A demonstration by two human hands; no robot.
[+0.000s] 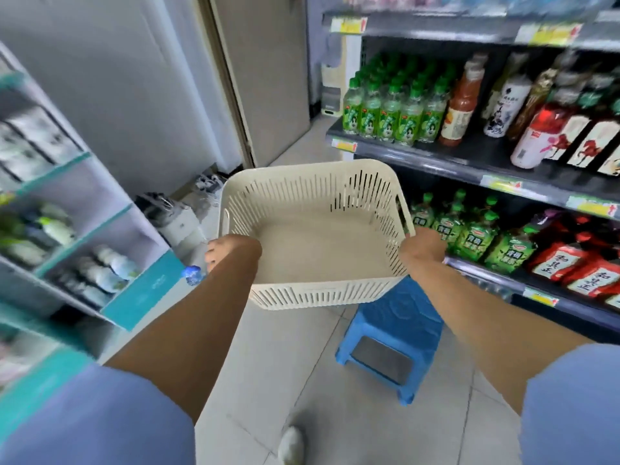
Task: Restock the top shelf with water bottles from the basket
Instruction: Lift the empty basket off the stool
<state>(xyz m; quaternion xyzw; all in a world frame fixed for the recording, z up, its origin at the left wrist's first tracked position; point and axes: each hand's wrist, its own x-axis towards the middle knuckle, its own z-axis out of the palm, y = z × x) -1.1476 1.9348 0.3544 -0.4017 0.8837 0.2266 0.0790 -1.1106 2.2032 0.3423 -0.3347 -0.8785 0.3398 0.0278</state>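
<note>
"和其正" is read on the white label panels of the red bottles [553, 263], lower right shelf. Green bottle labels [476, 243] and yellow price tags [540, 298] are too blurred.

The basket [315, 290] is cream plastic, matt, with slotted walls and a smooth bottom. The stool [402, 317] is blue moulded plastic with a slight gloss, and the floor [268, 364] is pale, smooth tile. The green bottles [392, 115] are clear plastic with shiny labels.
</note>
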